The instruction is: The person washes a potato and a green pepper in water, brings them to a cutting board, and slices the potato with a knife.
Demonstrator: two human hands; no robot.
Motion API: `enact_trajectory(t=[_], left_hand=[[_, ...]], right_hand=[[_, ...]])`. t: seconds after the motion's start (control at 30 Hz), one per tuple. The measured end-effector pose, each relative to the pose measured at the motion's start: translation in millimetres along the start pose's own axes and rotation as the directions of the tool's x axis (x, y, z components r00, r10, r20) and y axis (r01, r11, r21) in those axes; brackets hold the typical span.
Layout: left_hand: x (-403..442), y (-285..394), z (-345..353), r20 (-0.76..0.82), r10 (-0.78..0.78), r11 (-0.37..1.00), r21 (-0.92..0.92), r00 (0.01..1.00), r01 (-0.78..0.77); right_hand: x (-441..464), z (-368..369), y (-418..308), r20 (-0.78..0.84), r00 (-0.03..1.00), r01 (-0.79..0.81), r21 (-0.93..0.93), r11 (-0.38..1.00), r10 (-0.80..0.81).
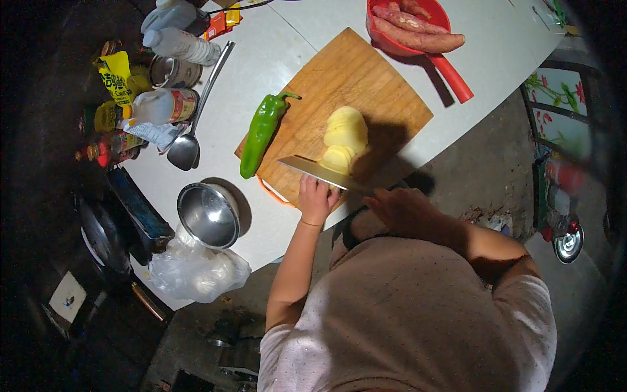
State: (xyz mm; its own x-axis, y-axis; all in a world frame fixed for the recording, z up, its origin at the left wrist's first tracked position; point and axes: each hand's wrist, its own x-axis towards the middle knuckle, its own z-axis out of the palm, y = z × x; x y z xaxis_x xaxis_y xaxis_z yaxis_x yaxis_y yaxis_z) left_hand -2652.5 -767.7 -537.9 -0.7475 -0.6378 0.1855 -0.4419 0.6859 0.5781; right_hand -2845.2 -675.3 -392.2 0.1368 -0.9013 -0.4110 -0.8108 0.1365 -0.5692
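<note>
My right hand (400, 208), in shadow, is closed round the handle of a kitchen knife (313, 171). The blade lies across the near part of a wooden cutting board (320, 72), against thin slices of peeled potato (339, 157). A larger group of overlapping potato slices (347, 127) lies just beyond. My left hand (317, 199) is on the near side of the blade with its fingers bent and their tips close to it. What is under those fingers is hidden. A long green pepper (262, 136) rests on the board's left side.
A red strainer (450, 72) with sweet potatoes (421, 36) stands beyond the board. At left are a metal bowl (209, 214), a plastic bag (196, 268), a spatula (185, 151), bottles (179, 46) and a wok (104, 235). The table edge (486, 124) runs close on my right.
</note>
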Motion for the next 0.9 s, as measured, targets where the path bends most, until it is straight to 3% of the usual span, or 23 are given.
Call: enact_trajectory(t=[0.23, 0.4, 0.53, 0.63, 0.73, 0.83, 0.9], left_hand=[[-0.8, -1.2, -0.5, 0.016, -0.002, 1.000, -0.007, 1.000, 0.002], [3.9, 3.6, -6.1, 0.014, -0.003, 1.000, -0.026, 1.000, 0.003], [3.9, 7.9, -9.4, -0.004, 0.008, 1.000, -0.019, 1.000, -0.008], [3.1, 8.5, -4.0, -0.017, -0.015, 0.999, -0.029, 1.000, 0.015], [-2.7, 7.9, -2.6, -0.034, -0.033, 0.999, -0.002, 0.999, 0.033], [4.7, 15.0, -8.7, 0.052, -0.088, 0.996, 0.027, 0.995, 0.087], [1.8, 12.0, -4.8, 0.026, -0.065, 0.997, 0.037, 0.998, 0.064]], right_hand=[[15.6, 6.3, 7.0, 0.079, 0.994, 0.081, -0.096, 0.992, -0.073], [32.9, 41.1, 24.3, 0.011, 0.995, 0.099, -0.213, 0.972, -0.099], [33.5, 60.4, 35.6, -0.015, 0.996, 0.079, -0.202, 0.976, -0.084], [29.9, 55.0, 36.2, -0.041, 0.984, 0.152, -0.310, 0.938, -0.174], [10.5, 26.3, 12.5, -0.111, 0.981, 0.143, -0.156, 0.977, -0.161], [-2.4, 5.2, 0.1, 0.028, 0.994, 0.110, -0.213, 0.971, -0.107], [-6.5, 1.3, -2.7, 0.053, 0.999, 0.000, -0.043, 0.999, 0.002]])
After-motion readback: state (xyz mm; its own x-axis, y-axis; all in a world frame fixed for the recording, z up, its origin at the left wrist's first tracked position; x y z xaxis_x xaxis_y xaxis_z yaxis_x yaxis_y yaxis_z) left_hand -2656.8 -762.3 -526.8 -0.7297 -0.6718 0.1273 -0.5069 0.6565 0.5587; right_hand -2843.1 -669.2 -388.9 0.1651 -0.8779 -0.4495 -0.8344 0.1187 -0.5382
